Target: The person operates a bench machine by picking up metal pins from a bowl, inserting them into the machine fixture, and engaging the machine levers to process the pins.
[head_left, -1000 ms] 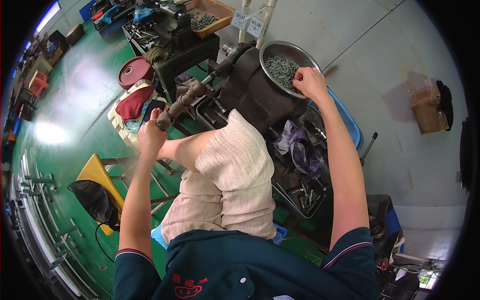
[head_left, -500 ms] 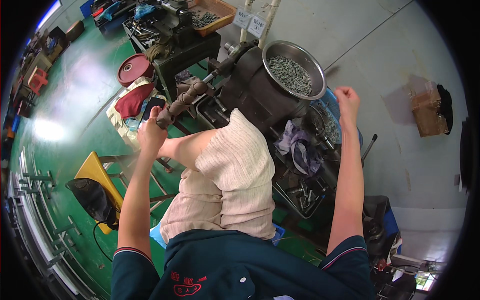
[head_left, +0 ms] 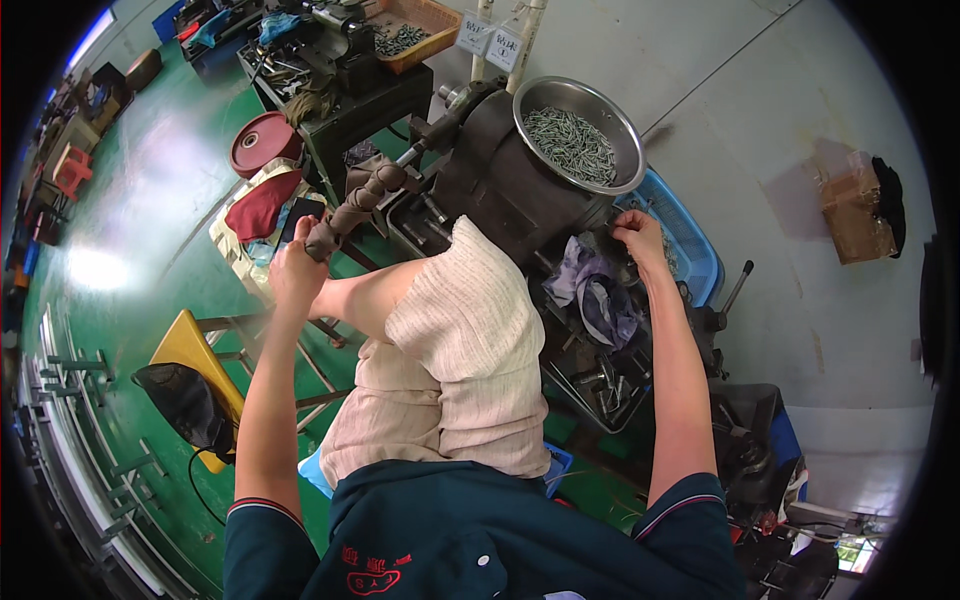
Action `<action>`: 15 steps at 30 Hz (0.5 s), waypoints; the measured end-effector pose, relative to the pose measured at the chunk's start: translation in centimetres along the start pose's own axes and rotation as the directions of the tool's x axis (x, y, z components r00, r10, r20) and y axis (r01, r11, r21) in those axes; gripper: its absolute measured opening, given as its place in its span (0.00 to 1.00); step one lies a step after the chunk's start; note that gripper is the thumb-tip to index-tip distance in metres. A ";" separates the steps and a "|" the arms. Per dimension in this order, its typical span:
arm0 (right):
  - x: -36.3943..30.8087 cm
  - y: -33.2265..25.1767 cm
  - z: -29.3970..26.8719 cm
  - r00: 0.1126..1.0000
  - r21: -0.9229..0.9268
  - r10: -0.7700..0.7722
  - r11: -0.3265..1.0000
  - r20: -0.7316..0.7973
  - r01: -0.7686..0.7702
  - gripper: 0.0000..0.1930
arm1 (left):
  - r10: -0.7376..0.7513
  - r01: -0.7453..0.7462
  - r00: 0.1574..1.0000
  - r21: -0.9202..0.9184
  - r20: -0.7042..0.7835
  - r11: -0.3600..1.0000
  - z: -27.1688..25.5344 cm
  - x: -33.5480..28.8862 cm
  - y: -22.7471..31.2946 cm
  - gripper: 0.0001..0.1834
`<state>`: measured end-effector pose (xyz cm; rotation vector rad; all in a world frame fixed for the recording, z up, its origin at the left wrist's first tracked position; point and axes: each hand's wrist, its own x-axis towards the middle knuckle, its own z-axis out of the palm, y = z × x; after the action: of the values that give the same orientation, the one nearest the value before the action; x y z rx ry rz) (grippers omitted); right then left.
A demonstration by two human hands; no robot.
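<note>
My left hand [head_left: 297, 268] is closed round the lower end of a long machine lever [head_left: 352, 212] wrapped in brown cloth. My right hand [head_left: 638, 238] is at the machine's working end, just below a steel bowl [head_left: 636, 170]. Its thumb and fingers are pinched together; whatever they hold is too small to make out. Heaped inside the bowl are many small metal pins [head_left: 570, 145]. The bowl rests on top of the dark machine [head_left: 490, 185]. Beside my right hand lies a crumpled purple-grey rag [head_left: 605, 305].
A blue plastic basket [head_left: 705, 250] stands right of the machine, near a black-knobbed lever [head_left: 740, 285]. Metal tools [head_left: 610, 385] lie in a tray below the rag. At left are a yellow stool [head_left: 185, 345] and a red disc [head_left: 265, 145]. A cardboard box [head_left: 855, 215] is at far right.
My right hand has come down and left, from beside the bowl to the machine's working end, uncovering more of the blue basket. My left hand stays on the lever, barely shifted.
</note>
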<state>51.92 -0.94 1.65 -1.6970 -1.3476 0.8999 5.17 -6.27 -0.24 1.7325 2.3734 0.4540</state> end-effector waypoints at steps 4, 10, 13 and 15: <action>0.0 -0.1 0.1 1.000 -0.019 0.003 1.000 0.019 -0.003 0.05 | -0.025 0.024 0.999 0.010 0.025 1.000 0.3 0.2 -0.1 0.28; -0.1 -0.2 0.1 0.999 -0.045 0.011 0.999 0.038 -0.010 0.04 | -0.024 0.024 1.000 -0.023 0.007 0.999 0.5 0.2 -0.2 0.27; -0.1 -0.3 0.0 0.998 -0.213 0.053 0.976 0.046 -0.042 0.04 | -0.032 0.032 0.999 -0.010 0.029 0.999 0.4 0.3 -0.3 0.28; 0.0 -0.5 0.4 0.998 -0.208 0.040 0.978 0.054 -0.028 0.05 | -0.035 0.036 0.999 -0.003 0.027 0.999 0.7 0.4 -0.7 0.27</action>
<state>51.30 -0.78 1.92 -1.8688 -1.4990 0.8575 4.62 -5.99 -1.12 1.6812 2.3789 0.4264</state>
